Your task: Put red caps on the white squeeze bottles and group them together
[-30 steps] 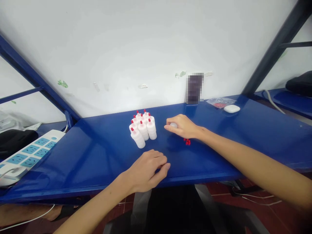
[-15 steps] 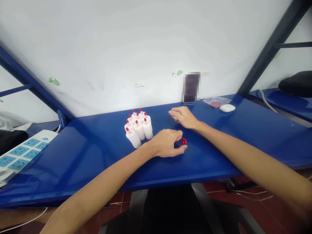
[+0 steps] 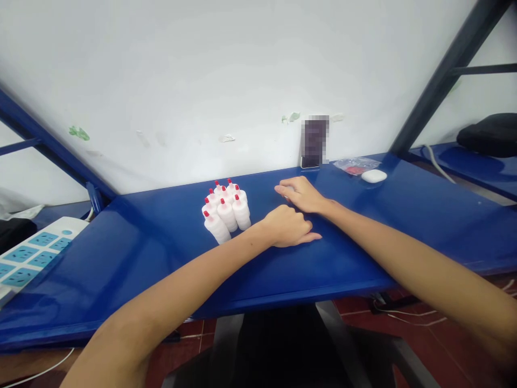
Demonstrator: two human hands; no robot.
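Note:
My left hand (image 3: 288, 226) is low over the blue table, its fingers curled under and its thumb stretched out to the right. The small red caps seen there earlier are hidden, under or inside this hand; I cannot tell which. Just beyond it, my right hand (image 3: 301, 194) rests on the table with bent fingers. A bit of something white shows beneath those fingers, too little to name. Left of both hands, several white squeeze bottles (image 3: 227, 215) with red-tipped nozzles stand upright in a tight cluster.
A phone (image 3: 314, 143) leans on the wall. Beside it lie a clear plastic bag (image 3: 355, 165) with red pieces and a white rounded case (image 3: 374, 176). A power strip (image 3: 40, 253) lies at the far left. The table's front edge (image 3: 283, 299) runs below my arms.
My left hand has moved right and slightly away, over the red caps, and its fingers have curled in. The caps are out of sight. My right hand has hardly moved.

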